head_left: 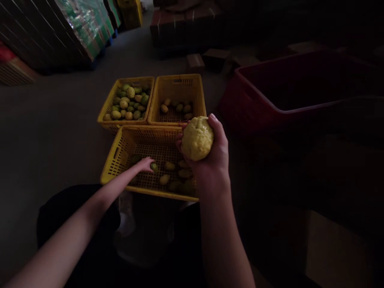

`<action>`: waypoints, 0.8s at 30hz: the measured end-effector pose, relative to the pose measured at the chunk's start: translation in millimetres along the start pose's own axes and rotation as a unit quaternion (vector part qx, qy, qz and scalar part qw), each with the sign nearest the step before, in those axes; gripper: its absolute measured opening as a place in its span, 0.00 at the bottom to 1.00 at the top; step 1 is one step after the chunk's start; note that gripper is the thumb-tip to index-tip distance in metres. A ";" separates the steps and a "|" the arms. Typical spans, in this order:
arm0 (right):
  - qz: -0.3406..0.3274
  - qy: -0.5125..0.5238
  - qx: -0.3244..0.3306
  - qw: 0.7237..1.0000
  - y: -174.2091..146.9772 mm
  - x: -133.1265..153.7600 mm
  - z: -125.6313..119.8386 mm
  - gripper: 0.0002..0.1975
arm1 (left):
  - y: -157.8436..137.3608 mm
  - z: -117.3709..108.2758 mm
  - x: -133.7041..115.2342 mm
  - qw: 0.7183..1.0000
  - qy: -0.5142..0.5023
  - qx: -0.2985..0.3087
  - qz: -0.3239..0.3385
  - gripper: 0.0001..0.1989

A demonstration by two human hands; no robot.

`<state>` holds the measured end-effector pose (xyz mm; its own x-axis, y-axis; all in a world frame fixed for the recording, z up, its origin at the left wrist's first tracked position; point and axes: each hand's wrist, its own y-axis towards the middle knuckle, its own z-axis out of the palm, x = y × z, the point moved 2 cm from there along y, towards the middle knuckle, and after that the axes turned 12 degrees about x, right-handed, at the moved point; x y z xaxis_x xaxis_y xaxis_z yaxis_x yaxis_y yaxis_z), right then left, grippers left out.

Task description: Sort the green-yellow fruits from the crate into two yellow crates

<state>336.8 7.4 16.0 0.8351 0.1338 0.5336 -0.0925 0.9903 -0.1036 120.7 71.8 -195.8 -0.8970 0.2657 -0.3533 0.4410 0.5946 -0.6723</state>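
Note:
My right hand (217,158) holds up a large knobbly yellow-green fruit (198,139), its fingers wrapped round the back and its thumb on the right side. Low inside the front yellow crate (111,160), my left hand (146,164) has its fingers closed round a smaller green fruit (154,167). Several more fruits, such as a yellowish one (165,179), lie on the crate's floor near the left hand. My right hand and wrist hide the crate's right end.
Behind the front crate stand a left yellow crate (107,105) full of fruit and a right yellow crate (199,90) with several fruits. A large dark red bin (255,100) is on the right. Cardboard boxes (195,63) and wrapped stacks (87,24) stand farther back.

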 end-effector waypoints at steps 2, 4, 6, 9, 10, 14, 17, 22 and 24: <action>-0.001 0.008 0.001 1.000 2.6 -3.0 1.0 0.11 | -15.0 -33.0 3.8 0.998 -0.046 -0.029 0.016 0.28; -0.006 0.007 -0.008 1.000 5.7 -8.3 2.2 0.10 | -40.2 -68.2 -0.9 0.982 -0.166 -0.050 0.076 0.31; -0.007 -0.004 -0.020 1.000 9.1 -16.2 4.0 0.09 | -74.8 -96.8 -12.0 0.943 -0.287 -0.053 0.157 0.35; 0.023 -0.030 -0.042 0.998 12.6 -32.0 9.0 0.08 | -131.2 -116.1 -31.9 0.854 -0.462 -0.070 0.228 0.36; 0.040 -0.041 -0.045 0.997 12.7 -37.5 11.3 0.09 | -147.5 -116.4 -38.3 0.819 -0.513 -0.077 0.244 0.35; 0.097 -0.071 -0.044 0.992 6.9 -55.9 22.4 0.08 | -188.2 -105.7 -56.6 0.630 -0.697 -0.095 0.328 0.33; 0.109 -0.068 -0.054 0.990 -1.6 -63.2 28.1 0.06 | -194.3 -98.2 -60.1 0.455 -0.803 -0.059 0.380 0.27; 0.049 -0.062 -0.074 0.994 -10.3 -61.5 33.0 0.04 | -181.0 -91.8 -51.5 0.320 -0.878 -0.072 0.350 0.20; 0.035 -0.059 -0.095 0.993 -9.6 -60.3 32.8 0.04 | -175.6 -91.9 -48.0 0.318 -0.872 -0.107 0.355 0.16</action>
<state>269.6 -9.0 12.4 0.7605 0.2157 0.6125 -0.0340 0.9552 -0.2941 83.5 24.3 -1.0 0.8920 -0.3234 -0.3157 0.3325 0.9427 -0.0261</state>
